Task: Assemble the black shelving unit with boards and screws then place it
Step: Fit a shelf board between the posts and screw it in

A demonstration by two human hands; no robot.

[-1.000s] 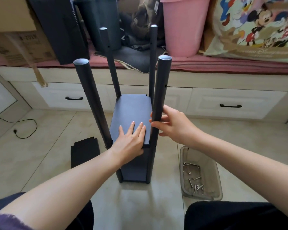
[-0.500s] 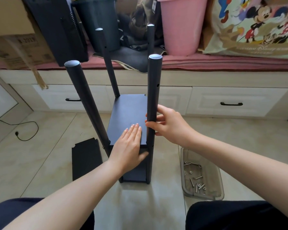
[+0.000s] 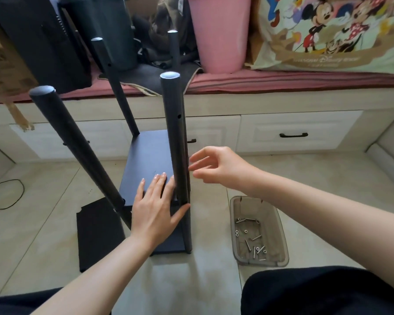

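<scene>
While the left hand (image 3: 154,209) is pressing flat on the board (image 3: 149,160), the right hand (image 3: 216,167), loosely spread and empty beside the post (image 3: 175,137), is likely needing a screw (image 3: 248,245) from the tray (image 3: 280,244) next.

The shelving unit (image 3: 150,164) is black, and its poles have pale grey tops. A loose black board (image 3: 98,235) lies just left of it. Right of it, a see-through grey bin (image 3: 280,244) holds shiny silver screws (image 3: 253,244). Behind it are a pink bucket (image 3: 218,35), a dark green bucket (image 3: 109,30), and a cream cartoon-mouse bag (image 3: 328,35).
</scene>
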